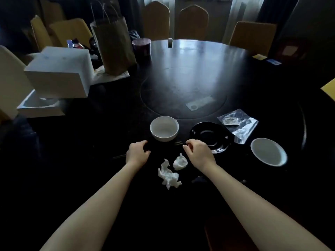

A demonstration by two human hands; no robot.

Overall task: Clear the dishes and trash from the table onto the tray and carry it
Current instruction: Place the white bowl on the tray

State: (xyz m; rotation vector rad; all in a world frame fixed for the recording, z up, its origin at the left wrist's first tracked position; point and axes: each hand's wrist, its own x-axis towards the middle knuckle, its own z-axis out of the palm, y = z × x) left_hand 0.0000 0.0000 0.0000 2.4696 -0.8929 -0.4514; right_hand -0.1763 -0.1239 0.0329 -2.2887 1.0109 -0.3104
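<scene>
A white bowl point(164, 128) stands on the dark round table point(199, 73) just beyond my hands. To its right are a black plate point(210, 136), a clear plastic wrapper point(238, 124) and a white dish point(269, 151). Two crumpled tissues point(169, 175) point(180, 162) lie between my forearms. My left hand point(137, 153) is curled below the bowl's left side. My right hand point(197, 151) is curled at the black plate's near edge. Thin dark sticks point(119, 156), perhaps chopsticks, show beside the hands. The dim light hides whether either hand holds anything. I cannot make out a tray.
White boxes point(59, 73) and a brown paper bag point(114, 44) crowd the table's left side. A dark canister point(141, 46) stands at the far rim of the glass turntable point(183, 84). Yellow-covered chairs point(192, 22) ring the table.
</scene>
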